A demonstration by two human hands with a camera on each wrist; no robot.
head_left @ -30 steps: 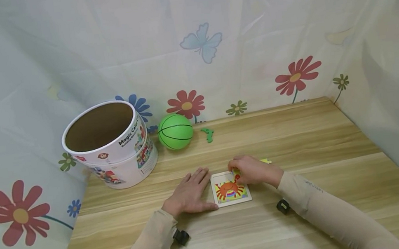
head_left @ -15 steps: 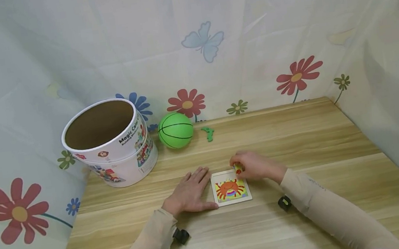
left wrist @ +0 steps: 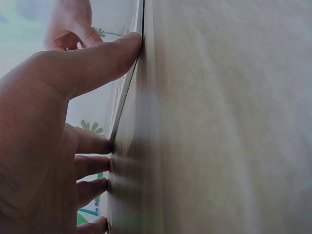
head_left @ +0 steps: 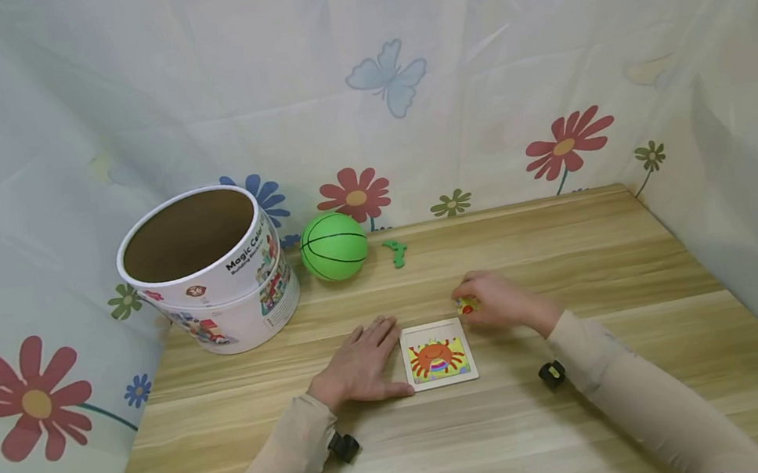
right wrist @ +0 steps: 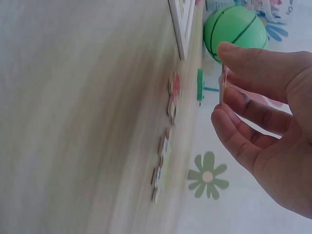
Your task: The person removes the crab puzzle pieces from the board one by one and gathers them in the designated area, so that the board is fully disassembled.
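A person's bare left hand (head_left: 359, 367) lies palm down on the light wood-grain table (head_left: 581, 267), its fingers straight and a little apart, just beside a square pale wooden puzzle tray (head_left: 443, 384). Its thumb is stretched out so that the tip touches the tray's edge by the near left corner; the hand is wrapped around nothing. Inside the tray shows a flat orange crab picture (head_left: 434, 357) with a rainbow-striped belly on a yellow ground, a pale strip running above it. The bare right hand (head_left: 500, 300) is beyond the tray's far right corner, its thumb and fingertips pinching a thin wooden puzzle piece (right wrist: 223, 90). In the right wrist view this piece is seen nearly edge-on, held clear of the table and apart from the tray, so its face is hard to read. Loose thin jigsaw pieces (right wrist: 175, 87), one partly red, lie on the table near the tray; the right hand hides most of that area from the head view. Farther back are a small flat green bent object (head_left: 399, 254), a green ball with black lines (head_left: 334, 247) and, at the left, a large white round bucket (head_left: 248, 327) lettered "Magic Color". Both arms wear beige sleeves (head_left: 647, 393).
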